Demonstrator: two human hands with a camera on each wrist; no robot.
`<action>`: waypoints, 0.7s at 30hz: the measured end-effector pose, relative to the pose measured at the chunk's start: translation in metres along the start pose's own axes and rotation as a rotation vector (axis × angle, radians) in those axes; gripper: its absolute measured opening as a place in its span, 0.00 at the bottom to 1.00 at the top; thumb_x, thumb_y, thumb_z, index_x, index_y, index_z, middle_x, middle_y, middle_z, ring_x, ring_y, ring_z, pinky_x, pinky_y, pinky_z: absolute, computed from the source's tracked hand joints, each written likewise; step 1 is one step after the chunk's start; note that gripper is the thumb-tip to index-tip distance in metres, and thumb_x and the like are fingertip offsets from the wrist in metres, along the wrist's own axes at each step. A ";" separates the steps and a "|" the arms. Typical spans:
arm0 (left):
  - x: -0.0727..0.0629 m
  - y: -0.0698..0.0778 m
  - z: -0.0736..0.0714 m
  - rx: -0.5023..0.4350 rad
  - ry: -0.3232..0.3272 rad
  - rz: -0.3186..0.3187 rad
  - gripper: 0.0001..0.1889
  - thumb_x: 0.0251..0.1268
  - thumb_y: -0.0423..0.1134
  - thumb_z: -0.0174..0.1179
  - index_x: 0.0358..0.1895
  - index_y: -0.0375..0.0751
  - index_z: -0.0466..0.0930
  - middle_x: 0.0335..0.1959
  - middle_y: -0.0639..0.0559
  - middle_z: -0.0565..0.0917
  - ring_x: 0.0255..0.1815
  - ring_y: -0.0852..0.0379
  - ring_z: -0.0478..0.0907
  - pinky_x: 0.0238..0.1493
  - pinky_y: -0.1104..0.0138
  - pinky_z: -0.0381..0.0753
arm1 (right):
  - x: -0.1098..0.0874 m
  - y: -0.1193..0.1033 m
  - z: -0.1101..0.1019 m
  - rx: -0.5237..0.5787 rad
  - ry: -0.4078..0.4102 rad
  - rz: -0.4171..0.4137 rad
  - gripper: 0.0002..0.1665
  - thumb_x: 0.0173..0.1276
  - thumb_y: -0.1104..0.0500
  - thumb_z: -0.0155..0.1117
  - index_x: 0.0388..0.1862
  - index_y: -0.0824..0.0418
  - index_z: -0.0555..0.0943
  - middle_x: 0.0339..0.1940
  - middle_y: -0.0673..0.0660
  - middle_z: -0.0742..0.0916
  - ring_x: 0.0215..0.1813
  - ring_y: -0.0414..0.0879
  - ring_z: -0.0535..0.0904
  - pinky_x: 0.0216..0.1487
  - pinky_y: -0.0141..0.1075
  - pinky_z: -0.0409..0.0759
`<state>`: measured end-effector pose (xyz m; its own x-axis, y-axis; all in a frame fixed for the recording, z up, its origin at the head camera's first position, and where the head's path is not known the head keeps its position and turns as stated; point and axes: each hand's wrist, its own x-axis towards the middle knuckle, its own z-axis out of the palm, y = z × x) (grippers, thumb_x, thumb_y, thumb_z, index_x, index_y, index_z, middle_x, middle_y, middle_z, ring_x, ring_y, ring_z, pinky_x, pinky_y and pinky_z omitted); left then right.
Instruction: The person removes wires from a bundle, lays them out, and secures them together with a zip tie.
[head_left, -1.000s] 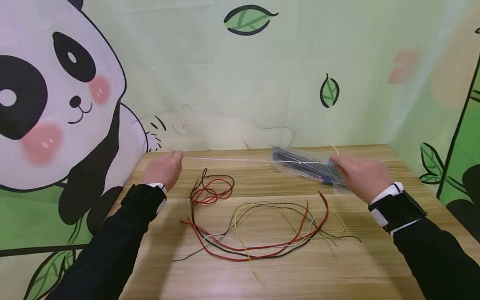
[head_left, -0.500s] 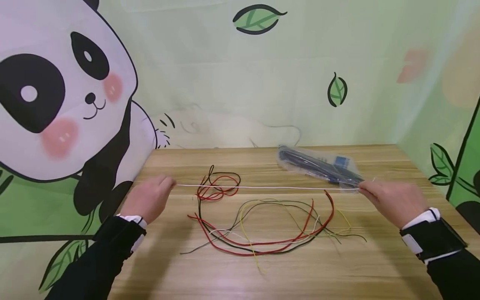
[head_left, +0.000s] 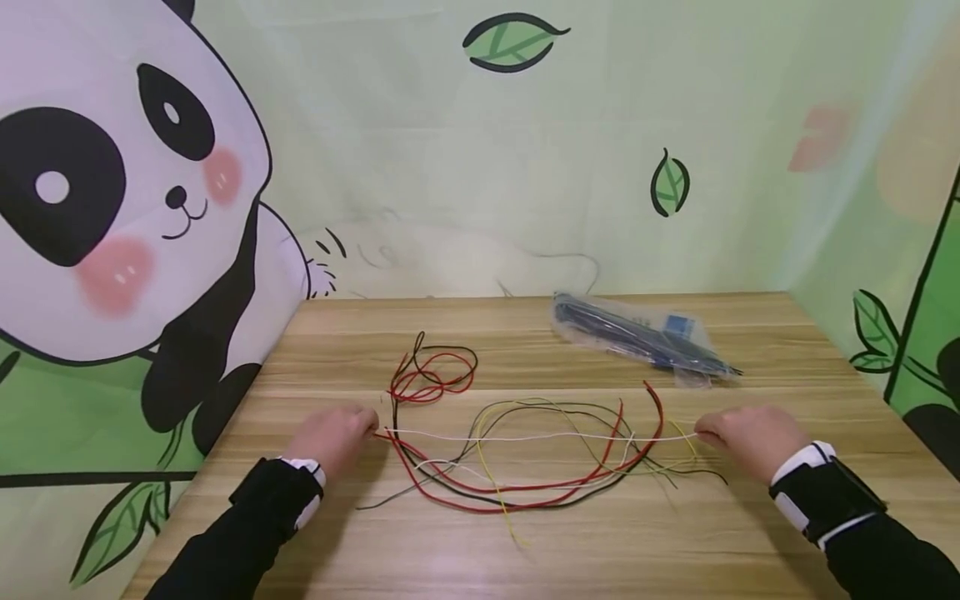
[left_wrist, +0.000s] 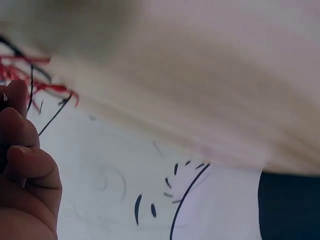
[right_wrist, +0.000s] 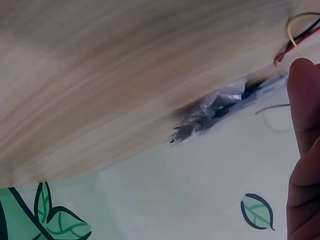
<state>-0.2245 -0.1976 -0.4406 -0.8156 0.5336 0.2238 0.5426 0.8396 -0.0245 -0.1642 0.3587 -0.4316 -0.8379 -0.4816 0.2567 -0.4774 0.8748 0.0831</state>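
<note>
A thin white wire (head_left: 555, 435) runs between my two hands, low over the other wires, with slight waves along it. My left hand (head_left: 333, 437) pinches its left end and my right hand (head_left: 750, 437) pinches its right end. Below and behind it on the table lie curved red wires (head_left: 525, 495), black wires, a yellow wire (head_left: 482, 467) and another white one. In the left wrist view, curled fingers (left_wrist: 30, 162) show at the left edge. The right wrist view has a thumb and finger (right_wrist: 305, 107) at its right edge, with a short wire end (right_wrist: 272, 107) beside them.
A tangled red and black wire coil (head_left: 433, 379) lies at the back left of the wooden table (head_left: 600, 558). Toward the back right is a clear plastic bag (head_left: 637, 333) holding dark, long thin items. A printed cloth backdrop (head_left: 420, 150) stands behind the table.
Both hands have come down and toward me with the white wire, from beside the bag to just over the loose wires. The wire was taut and is now slightly slack.
</note>
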 end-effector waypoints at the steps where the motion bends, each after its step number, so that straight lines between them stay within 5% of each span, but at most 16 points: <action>1: -0.001 0.000 0.003 -0.015 -0.009 -0.003 0.06 0.59 0.29 0.72 0.34 0.42 0.84 0.30 0.52 0.86 0.30 0.56 0.82 0.35 0.60 0.84 | 0.000 0.000 0.001 0.005 -0.008 0.001 0.05 0.59 0.59 0.78 0.30 0.54 0.88 0.27 0.51 0.89 0.28 0.49 0.86 0.28 0.47 0.82; 14: -0.003 0.004 0.014 -0.113 -0.023 0.040 0.06 0.63 0.32 0.71 0.32 0.45 0.83 0.30 0.54 0.86 0.32 0.55 0.85 0.35 0.58 0.83 | 0.000 0.001 0.012 0.016 -0.067 -0.032 0.11 0.61 0.61 0.76 0.25 0.50 0.82 0.23 0.48 0.87 0.25 0.48 0.84 0.27 0.48 0.80; 21: 0.006 0.002 0.018 -0.055 -0.023 -0.038 0.05 0.64 0.31 0.70 0.32 0.43 0.83 0.28 0.53 0.84 0.29 0.55 0.82 0.32 0.58 0.82 | 0.004 0.003 0.016 0.008 -0.113 0.007 0.06 0.62 0.61 0.75 0.28 0.52 0.87 0.26 0.49 0.88 0.28 0.49 0.86 0.29 0.49 0.81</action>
<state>-0.2320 -0.1905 -0.4564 -0.8401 0.5038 0.2008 0.5206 0.8530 0.0376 -0.1737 0.3588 -0.4460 -0.8657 -0.4787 0.1467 -0.4730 0.8780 0.0736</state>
